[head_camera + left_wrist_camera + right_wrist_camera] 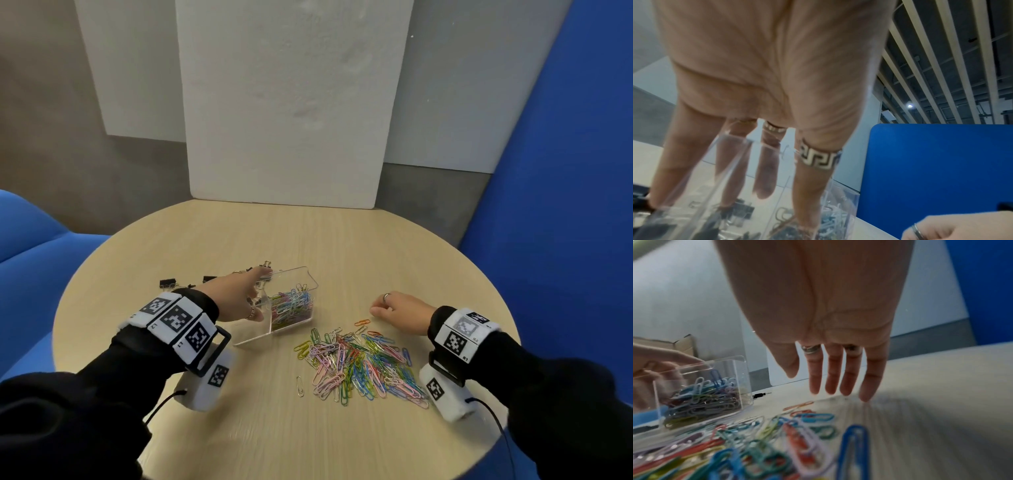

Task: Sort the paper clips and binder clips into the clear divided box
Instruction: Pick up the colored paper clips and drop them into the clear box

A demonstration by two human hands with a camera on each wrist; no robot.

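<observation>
The clear divided box stands mid-table. Its right compartment holds coloured paper clips. My left hand reaches over the left compartment with straight fingers pointing down into it. Blurred black binder clips lie on that compartment's floor. I see nothing held in that hand. A pile of coloured paper clips lies in front of the box, to its right. My right hand is empty, fingers straight, tips at the tabletop just beyond the pile. Loose black binder clips lie left of the box.
The round wooden table has a white foam board leaning at its far edge. Blue seating is on the left and a blue panel on the right. One silver paper clip lies apart, near the front.
</observation>
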